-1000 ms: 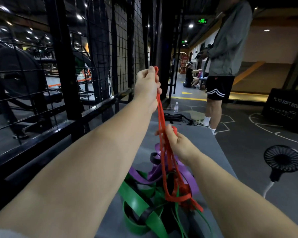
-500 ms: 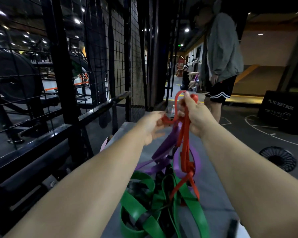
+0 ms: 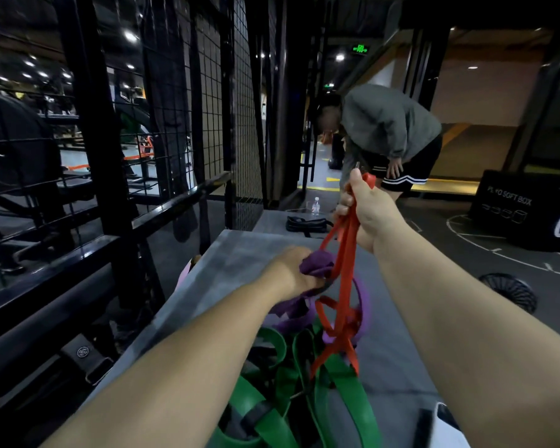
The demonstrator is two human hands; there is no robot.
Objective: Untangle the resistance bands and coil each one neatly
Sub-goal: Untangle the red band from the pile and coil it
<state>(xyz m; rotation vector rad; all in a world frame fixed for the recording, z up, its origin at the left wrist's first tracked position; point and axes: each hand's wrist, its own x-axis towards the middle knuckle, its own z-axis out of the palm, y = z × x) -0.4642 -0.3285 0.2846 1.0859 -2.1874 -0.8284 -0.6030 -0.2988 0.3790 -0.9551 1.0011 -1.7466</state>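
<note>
A tangle of resistance bands lies on a grey platform (image 3: 240, 253). My right hand (image 3: 366, 215) grips the thin red band (image 3: 343, 282) and holds it up, so its strands hang taut down into the pile. Lower and to the left, my left hand (image 3: 291, 273) grips a bunched part of the purple band (image 3: 316, 266). Wide green bands (image 3: 346, 392) and a black band (image 3: 256, 415) lie looped beneath, crossed by the red strands. Where the red band ends inside the pile is hidden.
A black metal cage and rail (image 3: 162, 215) run along the left. A person in a grey top (image 3: 385, 130) bends over beyond the platform. A black bag (image 3: 307, 223) and a water bottle (image 3: 316, 205) sit at the far end. A fan (image 3: 508, 291) and plyo box (image 3: 524, 208) stand right.
My right hand has taken the red band and raised it. My left hand let go of the red band, dropped lower and took hold of the purple band. The person beyond bent over.
</note>
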